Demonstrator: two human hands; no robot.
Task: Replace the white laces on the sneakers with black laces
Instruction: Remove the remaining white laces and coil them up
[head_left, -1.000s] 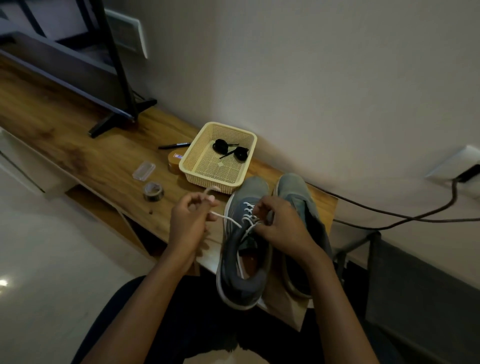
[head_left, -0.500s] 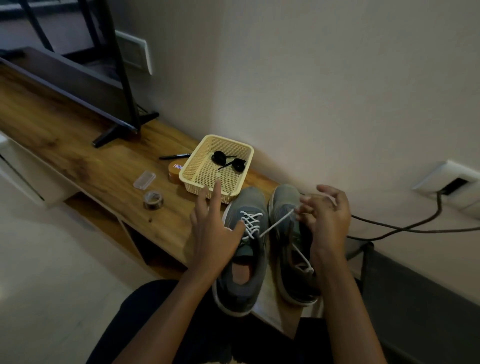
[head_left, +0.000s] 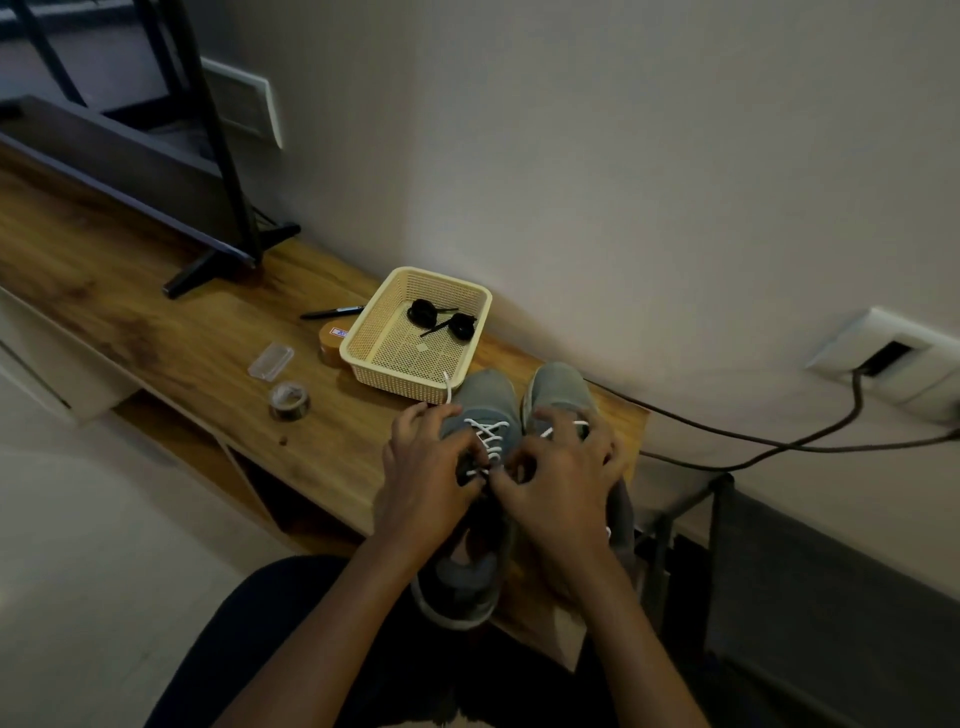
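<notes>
The cream perforated plastic basket (head_left: 396, 383) holds two coiled black laces (head_left: 423, 312). Touching its near wall, two grey sneakers (head_left: 485, 389) stand on the wooden shelf (head_left: 197, 322). Left hand (head_left: 421, 470) and right hand (head_left: 563, 480) are both curled, pinching the white lace (head_left: 491, 439) on the left sneaker (the right sneaker is half covered). A black pen (head_left: 332, 313), a clear plastic case (head_left: 270, 361) and a tape roll (head_left: 289, 401) lie nearby.

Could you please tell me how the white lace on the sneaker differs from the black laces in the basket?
The white lace is threaded criss-cross through a grey sneaker; the black laces lie coiled in two bundles in the basket. The left hand and right hand pinch the white lace; nothing touches the black laces. One is white, the others black. Both are thin cords.
</notes>
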